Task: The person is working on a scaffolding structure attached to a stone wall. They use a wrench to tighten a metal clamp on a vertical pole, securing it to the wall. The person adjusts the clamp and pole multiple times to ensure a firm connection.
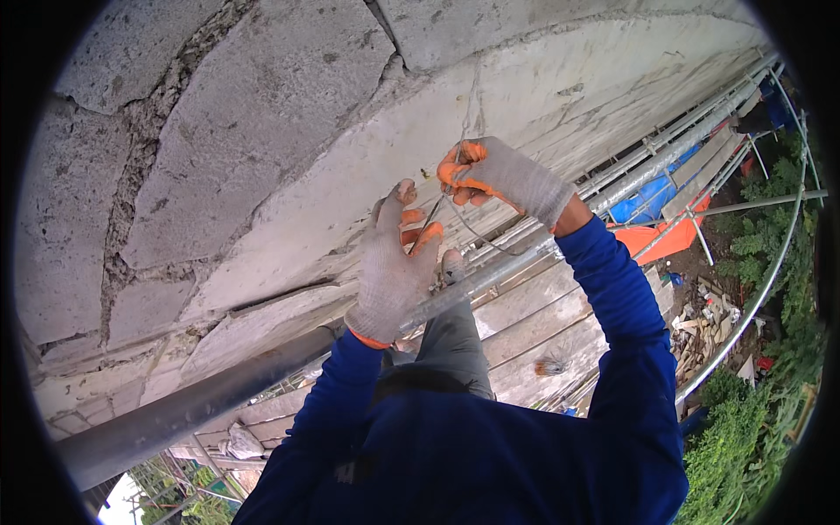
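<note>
Both my hands wear light grey gloves with orange palms and are raised in front of the pale wall (534,96). My right hand (503,179) is closed in a pinch on a thin wire (477,232). The wire runs up along the wall face above that hand and also curves down below it toward the pipe. Just left of it, my left hand (398,258) has its fingers partly curled around a thin dark metal rod (429,220), which slants up toward the right fingertips. Its lower end is hidden by the glove.
A thick metal pipe (201,407) crosses below my hands, close to the wall. Further down lie scaffold planks (534,337) with a bundle of wires (551,363) on them. On the right are scaffold tubes (700,206), blue and orange sheets, rubble (709,319) and green plants (726,446).
</note>
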`<move>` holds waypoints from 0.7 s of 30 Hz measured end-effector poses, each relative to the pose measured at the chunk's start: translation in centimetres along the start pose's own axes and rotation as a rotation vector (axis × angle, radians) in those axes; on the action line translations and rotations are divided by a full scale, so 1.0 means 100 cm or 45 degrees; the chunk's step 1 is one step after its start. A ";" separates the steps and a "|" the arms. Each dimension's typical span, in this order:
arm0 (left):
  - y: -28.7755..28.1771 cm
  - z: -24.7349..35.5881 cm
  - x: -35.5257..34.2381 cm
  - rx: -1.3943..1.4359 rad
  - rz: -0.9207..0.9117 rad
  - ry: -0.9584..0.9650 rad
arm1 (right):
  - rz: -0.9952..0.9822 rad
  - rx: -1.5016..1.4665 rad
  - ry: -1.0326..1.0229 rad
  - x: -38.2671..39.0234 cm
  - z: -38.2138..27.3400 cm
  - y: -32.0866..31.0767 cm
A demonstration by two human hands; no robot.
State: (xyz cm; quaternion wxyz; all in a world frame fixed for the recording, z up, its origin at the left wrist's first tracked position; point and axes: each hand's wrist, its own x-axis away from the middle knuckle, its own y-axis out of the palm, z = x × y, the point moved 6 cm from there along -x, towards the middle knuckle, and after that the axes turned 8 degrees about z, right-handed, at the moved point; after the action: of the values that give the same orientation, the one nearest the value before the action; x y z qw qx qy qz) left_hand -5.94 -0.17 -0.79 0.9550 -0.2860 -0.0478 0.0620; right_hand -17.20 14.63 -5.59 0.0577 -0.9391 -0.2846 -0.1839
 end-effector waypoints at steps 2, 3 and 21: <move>-0.006 0.012 0.011 -0.226 0.187 0.296 | -0.006 -0.011 0.059 0.004 0.000 -0.004; -0.007 0.020 0.011 -0.418 0.226 0.411 | -0.011 -0.013 0.038 -0.001 -0.006 0.000; 0.024 -0.054 -0.035 0.946 0.126 -0.659 | 0.021 -0.069 -0.152 0.007 0.006 0.003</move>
State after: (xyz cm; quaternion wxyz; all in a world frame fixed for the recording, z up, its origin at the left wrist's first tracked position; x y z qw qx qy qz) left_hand -8.93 -1.59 -6.76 0.9454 0.0989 -0.2458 0.1898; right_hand -16.34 14.86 -5.90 0.0168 -0.9518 -0.2748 -0.1349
